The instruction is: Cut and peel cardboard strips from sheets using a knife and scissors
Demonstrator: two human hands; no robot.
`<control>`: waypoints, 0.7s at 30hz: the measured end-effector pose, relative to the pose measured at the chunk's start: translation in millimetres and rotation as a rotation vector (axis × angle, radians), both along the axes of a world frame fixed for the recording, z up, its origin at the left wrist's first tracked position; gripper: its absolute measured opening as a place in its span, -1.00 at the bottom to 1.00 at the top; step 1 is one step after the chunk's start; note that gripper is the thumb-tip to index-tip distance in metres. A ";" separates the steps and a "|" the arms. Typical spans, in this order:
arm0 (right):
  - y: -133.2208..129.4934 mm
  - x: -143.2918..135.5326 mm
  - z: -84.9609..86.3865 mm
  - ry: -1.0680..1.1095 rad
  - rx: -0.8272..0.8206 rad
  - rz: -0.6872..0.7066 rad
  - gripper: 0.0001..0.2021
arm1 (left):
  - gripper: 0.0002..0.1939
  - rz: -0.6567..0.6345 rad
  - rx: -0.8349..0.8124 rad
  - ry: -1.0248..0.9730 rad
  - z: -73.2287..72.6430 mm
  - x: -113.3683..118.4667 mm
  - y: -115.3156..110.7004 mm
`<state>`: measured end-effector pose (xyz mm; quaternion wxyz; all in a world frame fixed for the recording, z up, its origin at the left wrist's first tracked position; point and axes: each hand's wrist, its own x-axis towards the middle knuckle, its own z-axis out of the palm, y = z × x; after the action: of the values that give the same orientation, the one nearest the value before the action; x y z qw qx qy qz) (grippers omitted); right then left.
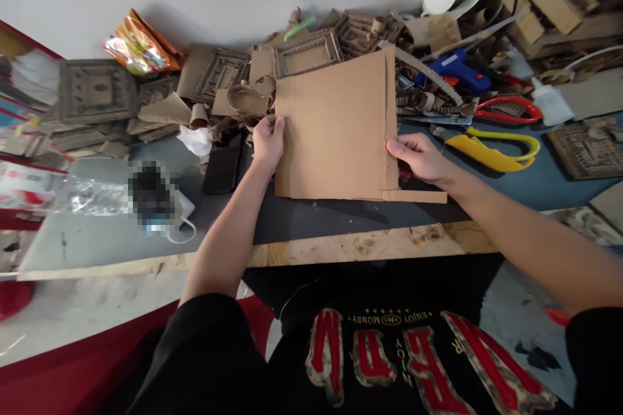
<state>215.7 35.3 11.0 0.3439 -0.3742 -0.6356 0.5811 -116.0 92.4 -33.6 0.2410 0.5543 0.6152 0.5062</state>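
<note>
The left hand (268, 142) and right hand (419, 154) clamp a flat brown cardboard panel (335, 130) between their fingers, at opposite side edges (a thin cardboard strip (416, 196) juts rightward below), above the dark grey worktop (316, 224).

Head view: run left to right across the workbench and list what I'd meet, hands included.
Square brown panel → black phone → left hand → cardboard sheet → right hand → yellow-handled tool → ridged brown panel.
</note>
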 end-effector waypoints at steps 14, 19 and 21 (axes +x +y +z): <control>0.7 3.2 -4.1 -0.261 0.101 -0.172 -0.52 | -0.64 0.094 -0.011 -0.008 2.2 1.4 -3.2; 0.5 4.8 -2.4 -0.155 -0.005 -0.034 -0.46 | -0.66 0.036 -0.015 -0.146 7.8 -0.3 -4.1; 1.9 5.6 -2.4 -0.046 -0.069 -0.039 -0.46 | -0.69 -0.058 -0.079 -0.211 15.2 0.1 -6.4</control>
<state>221.3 37.3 8.6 0.3275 -0.4114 -0.6155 0.5870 -115.9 85.9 -18.4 0.3406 0.5055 0.5895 0.5301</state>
